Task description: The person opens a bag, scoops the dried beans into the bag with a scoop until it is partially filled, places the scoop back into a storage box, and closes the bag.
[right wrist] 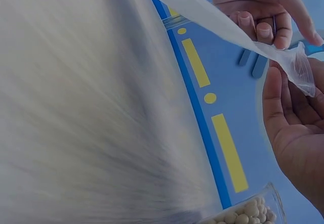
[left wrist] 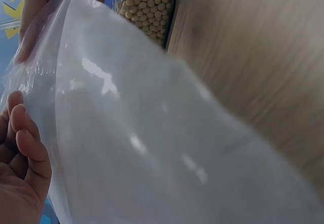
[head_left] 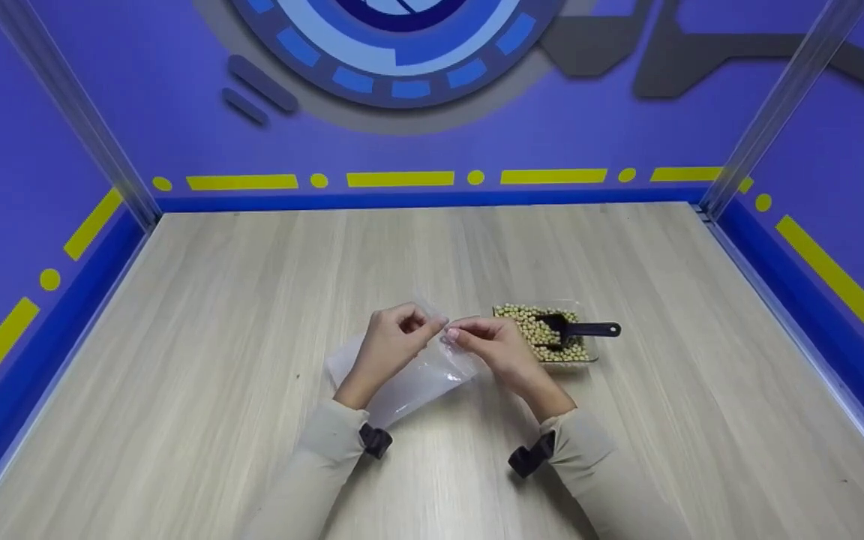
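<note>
A translucent plastic bag (head_left: 421, 386) hangs from both hands over the table, its wide, glossy side filling much of the left wrist view. My left hand (head_left: 394, 337) pinches its upper edge between thumb and forefinger, the other fingers curled. Close beside it, my right hand (head_left: 499, 351) pinches the same edge, fingertips almost meeting the left ones. In the right wrist view, the bag's gathered corner (right wrist: 298, 70) lies at the fingers of the right hand (right wrist: 304, 133), with the left hand (right wrist: 253, 6) behind it.
Just right of the right hand stands a clear container (head_left: 586, 358) full of pale round beans (head_left: 516, 319). A black scoop (head_left: 593, 329) rests in the beans, its handle jutting over the right rim. Blue walls (head_left: 432, 150) enclose the wooden table (head_left: 214, 337) at the back and sides.
</note>
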Demonstrator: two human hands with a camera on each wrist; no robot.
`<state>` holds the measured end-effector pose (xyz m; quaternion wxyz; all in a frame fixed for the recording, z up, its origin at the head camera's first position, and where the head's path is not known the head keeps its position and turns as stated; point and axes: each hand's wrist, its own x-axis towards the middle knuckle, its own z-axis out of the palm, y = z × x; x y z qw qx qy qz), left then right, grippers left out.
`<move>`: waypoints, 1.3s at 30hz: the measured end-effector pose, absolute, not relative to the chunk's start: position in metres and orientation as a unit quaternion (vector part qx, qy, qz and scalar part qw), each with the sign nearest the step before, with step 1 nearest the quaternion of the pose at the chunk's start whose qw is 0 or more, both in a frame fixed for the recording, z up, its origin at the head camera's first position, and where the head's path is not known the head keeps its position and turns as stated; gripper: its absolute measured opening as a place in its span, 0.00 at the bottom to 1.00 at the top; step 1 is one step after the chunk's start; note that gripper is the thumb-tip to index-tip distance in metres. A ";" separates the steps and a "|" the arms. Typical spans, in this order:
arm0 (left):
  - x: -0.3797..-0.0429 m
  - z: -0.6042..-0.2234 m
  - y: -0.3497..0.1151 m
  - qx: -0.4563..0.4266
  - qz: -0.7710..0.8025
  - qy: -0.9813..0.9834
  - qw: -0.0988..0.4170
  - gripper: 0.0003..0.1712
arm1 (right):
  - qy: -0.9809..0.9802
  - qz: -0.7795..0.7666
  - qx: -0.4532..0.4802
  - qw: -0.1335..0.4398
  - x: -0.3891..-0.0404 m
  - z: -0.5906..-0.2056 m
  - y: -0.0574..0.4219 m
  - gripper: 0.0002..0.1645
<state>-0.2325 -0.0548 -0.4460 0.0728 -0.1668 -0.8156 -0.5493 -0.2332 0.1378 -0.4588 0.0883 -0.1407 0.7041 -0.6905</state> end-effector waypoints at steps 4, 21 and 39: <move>-0.233 -0.446 -0.054 -0.148 -0.568 -0.808 0.051 0.19 | 0.703 -0.687 -0.161 0.085 -0.233 -0.460 0.137 0.19; -0.235 -0.449 -0.056 -0.160 -0.566 -0.809 -0.017 0.19 | 0.707 -0.689 -0.146 0.065 -0.233 -0.460 0.136 0.18; -0.234 -0.446 -0.052 -0.151 -0.594 -0.788 -0.064 0.16 | 0.728 -0.667 -0.146 0.062 -0.233 -0.463 0.135 0.18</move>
